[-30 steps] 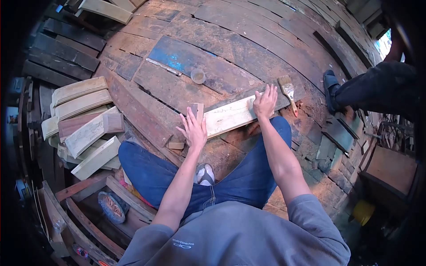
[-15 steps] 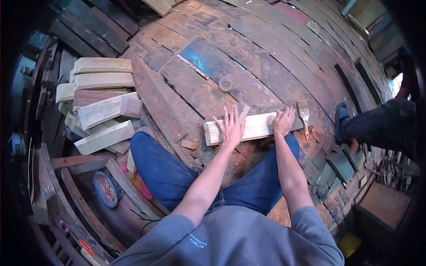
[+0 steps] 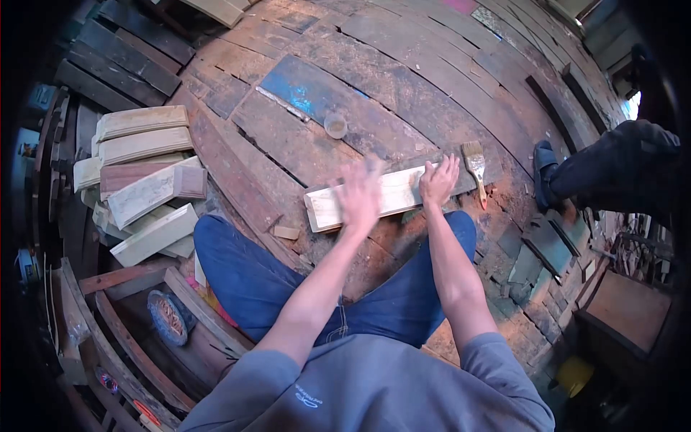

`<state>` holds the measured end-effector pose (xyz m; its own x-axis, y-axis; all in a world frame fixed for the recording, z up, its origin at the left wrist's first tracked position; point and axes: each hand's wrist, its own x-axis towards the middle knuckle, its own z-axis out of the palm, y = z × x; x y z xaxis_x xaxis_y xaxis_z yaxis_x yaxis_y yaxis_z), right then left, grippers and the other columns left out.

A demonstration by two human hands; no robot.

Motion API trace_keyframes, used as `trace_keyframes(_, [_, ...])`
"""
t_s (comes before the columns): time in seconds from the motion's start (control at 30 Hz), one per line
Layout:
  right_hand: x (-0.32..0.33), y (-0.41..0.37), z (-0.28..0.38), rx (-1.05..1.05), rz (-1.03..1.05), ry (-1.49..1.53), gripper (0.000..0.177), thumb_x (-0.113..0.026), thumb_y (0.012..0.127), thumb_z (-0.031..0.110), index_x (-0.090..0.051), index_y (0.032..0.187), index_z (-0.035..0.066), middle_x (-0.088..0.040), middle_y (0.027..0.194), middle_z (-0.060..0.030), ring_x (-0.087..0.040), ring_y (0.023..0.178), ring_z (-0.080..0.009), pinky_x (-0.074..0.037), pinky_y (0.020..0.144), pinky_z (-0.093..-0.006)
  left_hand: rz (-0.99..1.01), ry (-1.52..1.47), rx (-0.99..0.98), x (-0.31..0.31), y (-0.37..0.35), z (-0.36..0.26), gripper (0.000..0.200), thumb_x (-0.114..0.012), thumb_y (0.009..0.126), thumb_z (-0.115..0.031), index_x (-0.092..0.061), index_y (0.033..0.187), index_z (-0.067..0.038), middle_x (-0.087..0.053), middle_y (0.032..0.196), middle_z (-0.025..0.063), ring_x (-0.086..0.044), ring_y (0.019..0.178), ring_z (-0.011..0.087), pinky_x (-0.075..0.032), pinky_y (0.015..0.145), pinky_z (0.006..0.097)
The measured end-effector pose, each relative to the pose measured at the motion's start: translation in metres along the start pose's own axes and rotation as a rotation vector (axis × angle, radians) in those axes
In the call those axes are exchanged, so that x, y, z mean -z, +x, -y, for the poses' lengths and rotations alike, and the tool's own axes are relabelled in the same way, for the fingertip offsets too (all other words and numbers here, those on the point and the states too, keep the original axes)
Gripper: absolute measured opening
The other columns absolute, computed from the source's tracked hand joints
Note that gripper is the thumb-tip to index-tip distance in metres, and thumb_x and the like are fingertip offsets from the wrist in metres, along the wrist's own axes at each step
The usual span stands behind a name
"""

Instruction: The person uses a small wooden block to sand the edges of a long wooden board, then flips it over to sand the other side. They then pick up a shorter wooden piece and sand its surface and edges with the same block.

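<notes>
A pale wooden board [image 3: 397, 189] with a shaped edge lies crosswise on the floor in front of my knees. My left hand [image 3: 359, 198] is over its left half, its fingers smeared by motion. Over the board's right end rests my right hand [image 3: 438, 181], fingers stretched out and thumb raised at the left. A small tan patch shows on the board just left of that hand. Right of the board lies a flat paintbrush [image 3: 476, 171], bristles pointing away from me and the handle tip red.
Several shaped wooden pieces [image 3: 144, 153] are piled at my left. Ahead stands a small round cup [image 3: 335, 127] near a blue-stained plank [image 3: 294, 88]. A blue dish [image 3: 167, 317] sits among timbers at lower left. Another person's leg [image 3: 608, 162] is at the right.
My left hand has lifted or swept into a blur. The tan strip that stood beside it no longer shows there; a tan patch now shows beside my right hand. The view has shifted slightly.
</notes>
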<state>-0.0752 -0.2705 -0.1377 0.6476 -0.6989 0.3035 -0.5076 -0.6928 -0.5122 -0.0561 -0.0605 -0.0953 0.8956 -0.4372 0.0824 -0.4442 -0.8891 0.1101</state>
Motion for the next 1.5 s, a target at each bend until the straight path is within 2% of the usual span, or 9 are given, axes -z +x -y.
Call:
trace_keyframes(0.2, [-0.004,0.001,-0.007,-0.017,-0.045,0.038,0.063,-0.057,0.095,0.04,-0.053,0.135,-0.009,-0.047,0.149,-0.0283,-0.033,0.147,-0.0432,-0.022,0.124,-0.05,0.136,-0.256,-0.023,-0.009,0.029,-0.057,0.069,-0.04,0.107,-0.041,-0.014,0.164,-0.014,-0.012,0.17,0.0142,-0.01,0.157,0.0341,0.001,0.122,0.0676])
trace_keyframes(0.4, [-0.004,0.0,-0.007,-0.03,-0.032,0.083,0.063,-0.053,0.098,0.043,-0.054,0.134,-0.009,-0.051,0.146,-0.0269,-0.035,0.146,-0.0426,-0.022,0.124,-0.0505,0.005,0.1,0.306,-0.017,-0.04,0.065,0.073,-0.05,0.104,-0.039,-0.016,0.164,-0.014,-0.015,0.168,0.0206,-0.013,0.156,0.038,-0.002,0.121,0.0692])
trace_keyframes(0.5, [-0.002,0.0,-0.004,-0.034,-0.05,0.084,0.063,-0.052,0.098,0.043,-0.055,0.132,-0.01,-0.054,0.143,-0.0268,-0.037,0.145,-0.0428,-0.022,0.124,-0.0503,-0.234,-0.204,0.407,-0.015,-0.047,0.085,0.069,-0.049,0.104,-0.037,-0.021,0.163,-0.016,-0.015,0.168,0.0222,-0.013,0.156,0.0399,-0.005,0.121,0.0692])
trace_keyframes(0.6, [-0.004,0.002,-0.005,-0.031,-0.052,0.074,0.062,-0.051,0.099,0.042,-0.055,0.132,-0.01,-0.055,0.141,-0.0268,-0.038,0.144,-0.0432,-0.023,0.123,-0.0504,0.317,-0.004,0.373,0.054,-0.009,0.03,0.07,-0.051,0.103,-0.036,-0.022,0.162,-0.009,-0.019,0.167,0.0213,-0.013,0.156,0.0392,-0.006,0.122,0.0672])
trace_keyframes(0.73, [-0.001,0.0,-0.003,-0.038,-0.063,0.094,0.06,-0.05,0.099,0.04,-0.056,0.131,-0.01,-0.055,0.141,-0.0266,-0.039,0.144,-0.0433,-0.023,0.123,-0.0505,-0.029,-0.133,-0.077,-0.022,0.008,-0.047,0.075,-0.05,0.103,-0.037,-0.022,0.157,0.007,-0.024,0.166,0.0201,-0.018,0.155,0.0379,-0.008,0.123,0.0638])
trace_keyframes(0.97, [0.001,0.0,-0.001,-0.053,-0.075,0.085,0.059,-0.048,0.101,0.039,-0.056,0.13,-0.011,-0.057,0.137,-0.0295,-0.041,0.141,-0.0448,-0.025,0.122,-0.0497,-0.029,-0.106,-0.05,-0.008,0.008,-0.02,0.076,-0.055,0.101,-0.037,-0.027,0.157,0.006,-0.03,0.163,0.0241,-0.028,0.151,0.0426,-0.015,0.121,0.0653])
trace_keyframes(1.03, [-0.002,0.0,-0.004,-0.033,-0.102,0.073,0.059,-0.047,0.101,0.039,-0.056,0.13,-0.011,-0.058,0.134,-0.0322,-0.043,0.139,-0.0458,-0.026,0.122,-0.0507,0.108,-0.024,0.193,0.023,-0.012,0.019,0.067,-0.053,0.102,-0.037,-0.024,0.162,-0.032,-0.027,0.164,0.0224,-0.027,0.151,0.0428,-0.014,0.122,0.0674])
trace_keyframes(1.2, [-0.002,-0.002,-0.003,-0.061,-0.094,0.051,0.056,-0.052,0.1,0.037,-0.056,0.129,-0.011,-0.058,0.136,-0.0287,-0.043,0.14,-0.0449,-0.027,0.121,-0.0507,-0.122,-0.037,0.506,-0.004,-0.035,0.057,0.076,-0.044,0.105,-0.038,-0.015,0.159,0.006,-0.019,0.167,0.0227,-0.011,0.155,0.0413,-0.003,0.125,0.0596])
trace_keyframes(1.5, [-0.009,0.002,-0.006,-0.045,-0.032,-0.029,0.049,-0.057,0.098,0.032,-0.058,0.129,-0.006,-0.058,0.136,-0.0263,-0.045,0.137,-0.0433,-0.031,0.118,-0.0509,-0.025,-0.263,0.264,-0.025,0.003,0.003,0.081,-0.047,0.102,-0.042,-0.013,0.161,0.003,-0.022,0.166,0.0223,-0.01,0.156,0.0424,-0.001,0.124,0.0613])
